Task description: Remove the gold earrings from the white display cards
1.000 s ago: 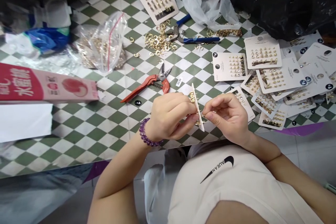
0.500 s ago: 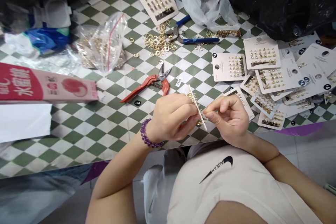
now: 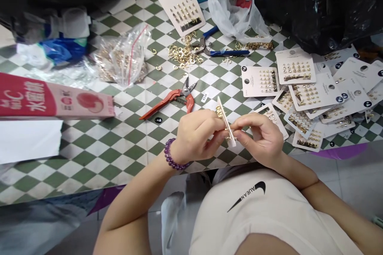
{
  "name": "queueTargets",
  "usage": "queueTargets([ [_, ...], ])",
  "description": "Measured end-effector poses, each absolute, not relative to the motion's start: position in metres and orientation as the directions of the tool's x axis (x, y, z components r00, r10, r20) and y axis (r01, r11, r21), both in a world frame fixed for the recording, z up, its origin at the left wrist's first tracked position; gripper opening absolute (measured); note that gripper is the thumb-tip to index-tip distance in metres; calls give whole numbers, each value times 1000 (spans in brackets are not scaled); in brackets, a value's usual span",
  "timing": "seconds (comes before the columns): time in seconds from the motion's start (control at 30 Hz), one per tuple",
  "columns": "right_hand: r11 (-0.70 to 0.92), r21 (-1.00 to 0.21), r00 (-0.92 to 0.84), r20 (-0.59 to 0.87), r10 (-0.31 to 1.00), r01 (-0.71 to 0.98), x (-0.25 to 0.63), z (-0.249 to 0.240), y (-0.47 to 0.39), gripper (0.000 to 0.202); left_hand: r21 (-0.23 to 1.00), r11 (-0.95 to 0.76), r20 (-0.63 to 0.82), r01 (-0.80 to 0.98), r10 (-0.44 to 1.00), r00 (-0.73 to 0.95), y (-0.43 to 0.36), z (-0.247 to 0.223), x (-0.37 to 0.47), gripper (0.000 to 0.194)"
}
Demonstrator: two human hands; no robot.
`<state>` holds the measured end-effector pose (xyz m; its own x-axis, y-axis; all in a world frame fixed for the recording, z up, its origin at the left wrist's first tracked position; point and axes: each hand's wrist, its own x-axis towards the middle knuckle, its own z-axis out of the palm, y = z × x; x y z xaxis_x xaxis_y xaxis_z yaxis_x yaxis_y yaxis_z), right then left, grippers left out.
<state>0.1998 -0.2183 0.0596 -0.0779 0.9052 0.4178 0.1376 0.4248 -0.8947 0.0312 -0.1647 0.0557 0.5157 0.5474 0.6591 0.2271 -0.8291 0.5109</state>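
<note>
My left hand, with a purple bead bracelet at its wrist, pinches an earring card that stands nearly edge-on. Gold earrings show along the card's left face. From the other side, my right hand has its thumb and forefinger pressed together against the card; any small piece between them is hidden. Red-handled pliers lie on the table beyond my left hand. To the right of my hands, another earring card lies partly behind my right hand.
Many filled earring cards are heaped at the right. Loose gold hooks lie beside blue-handled pliers. A zip bag, a pink box, a white plastic bag and black bags surround the checked tabletop.
The card has tilted slightly, showing more of its gold earrings. My right fingertips have come closer against it. The whole view has shifted a little.
</note>
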Motion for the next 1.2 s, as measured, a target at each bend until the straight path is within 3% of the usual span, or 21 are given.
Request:
queueTargets([
  [0.23, 449, -843, -86, 445, 891, 297, 201, 65, -213, 13, 511, -827, 629, 236, 547, 553, -162, 56, 30, 16],
  [0.43, 454, -822, -93, 451, 888, 345, 201, 66, -213, 8, 362, -882, 640, 300, 470, 609, -163, 61, 30, 17],
  [0.73, 516, -771, -180, 485, 856, 374, 202, 66, -212, 4, 611, -779, 573, 138, 557, 601, -166, 64, 31, 16],
  [1.03, 551, -764, -179, 522, 834, 337, 199, 61, -212, 2, 681, -731, 592, 34, 577, 563, -165, 52, 33, 17],
  [1.2, 611, -706, -189, 586, 788, 358, 200, 61, -210, 4, 685, -721, 528, 101, 587, 613, -163, 61, 32, 17],
])
